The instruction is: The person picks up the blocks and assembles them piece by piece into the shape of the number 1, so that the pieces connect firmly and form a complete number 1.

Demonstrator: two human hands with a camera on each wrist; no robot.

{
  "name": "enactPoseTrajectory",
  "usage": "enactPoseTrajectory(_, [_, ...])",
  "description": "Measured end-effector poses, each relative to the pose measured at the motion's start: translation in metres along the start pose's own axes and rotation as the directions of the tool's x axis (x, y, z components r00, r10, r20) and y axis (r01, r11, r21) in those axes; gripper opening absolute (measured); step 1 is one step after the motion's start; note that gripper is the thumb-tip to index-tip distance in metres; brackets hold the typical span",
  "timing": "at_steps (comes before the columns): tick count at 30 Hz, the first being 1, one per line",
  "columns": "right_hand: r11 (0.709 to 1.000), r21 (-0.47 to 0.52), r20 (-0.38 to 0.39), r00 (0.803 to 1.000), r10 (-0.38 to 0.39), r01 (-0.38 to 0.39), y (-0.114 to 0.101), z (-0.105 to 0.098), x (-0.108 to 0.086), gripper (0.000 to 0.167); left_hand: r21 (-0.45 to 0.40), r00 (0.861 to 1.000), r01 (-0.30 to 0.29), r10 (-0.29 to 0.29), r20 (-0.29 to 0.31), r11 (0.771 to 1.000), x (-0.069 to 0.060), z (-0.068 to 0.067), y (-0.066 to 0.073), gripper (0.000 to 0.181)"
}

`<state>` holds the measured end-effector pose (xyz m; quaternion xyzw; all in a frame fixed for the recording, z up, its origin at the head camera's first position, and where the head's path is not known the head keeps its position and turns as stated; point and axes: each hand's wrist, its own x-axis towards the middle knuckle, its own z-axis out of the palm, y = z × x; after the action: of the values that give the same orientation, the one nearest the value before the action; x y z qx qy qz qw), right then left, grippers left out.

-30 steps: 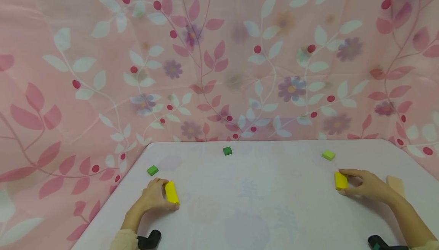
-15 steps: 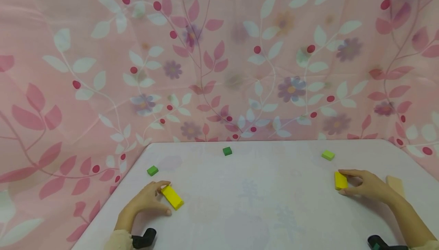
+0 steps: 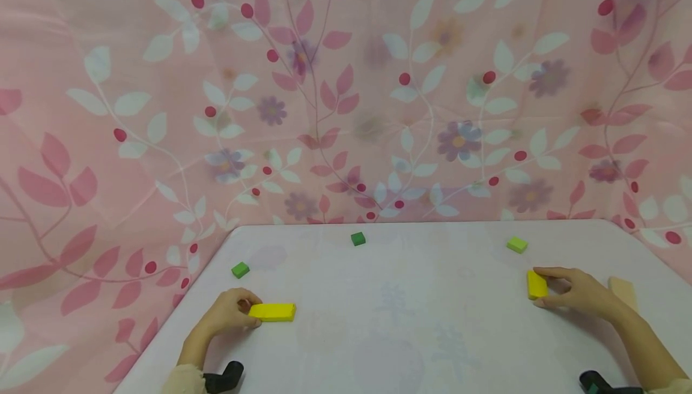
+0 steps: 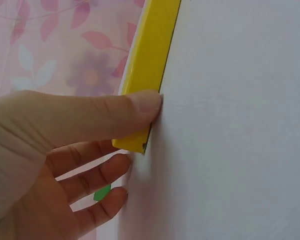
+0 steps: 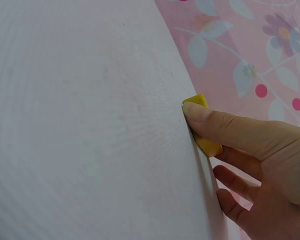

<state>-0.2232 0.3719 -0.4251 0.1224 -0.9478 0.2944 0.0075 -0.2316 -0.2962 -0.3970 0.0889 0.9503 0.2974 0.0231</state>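
On the left side of the table, my left hand (image 3: 229, 311) pinches one end of a long yellow block (image 3: 277, 312), which lies crosswise and points to the right. In the left wrist view the thumb presses on this yellow block (image 4: 152, 50) near its end, while the lower fingers curl below it. My right hand (image 3: 578, 290) holds a shorter yellow block (image 3: 537, 284) between thumb and fingers on the right side. The right wrist view has the thumb on the face of that yellow block (image 5: 208, 146).
A green block (image 3: 240, 269) lies beyond my left hand. A dark green block (image 3: 358, 238) sits near the far edge, and a light green one, a lime block (image 3: 517, 244), beyond my right hand. A pale wooden block (image 3: 624, 293) lies behind the right hand on the white table (image 3: 411, 298).
The long yellow block has turned from nearly lengthwise to crosswise. My left hand loosened on it, shifted left and now pinches its left end. The right hand has stayed put.
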Motion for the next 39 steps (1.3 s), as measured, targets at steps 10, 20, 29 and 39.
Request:
enactPoseTrajectory(10, [1.0,0.007,-0.004,1.0,0.002,-0.002,0.0,0.001,0.0,0.062,-0.027,0.994,-0.11,0.11,0.004,0.994,0.003,0.003,-0.004,0.03])
enactPoseTrajectory(20, [1.0,0.022,-0.003,1.0,-0.007,0.007,-0.001,0.001,0.0,0.062,-0.047,0.979,-0.205,0.205,-0.011,0.978,0.01,0.015,0.003,0.03])
enactPoseTrajectory(29, [1.0,0.011,-0.007,1.0,-0.012,0.013,-0.006,-0.001,0.0,0.06,-0.065,0.969,-0.232,0.224,-0.105,0.971,0.013,0.024,0.011,0.032])
enactPoseTrajectory(39, [1.0,-0.015,-0.005,1.0,-0.001,0.001,-0.007,-0.002,-0.002,0.06,-0.116,0.937,-0.326,0.304,-0.169,0.938,0.019,0.033,0.021,0.031])
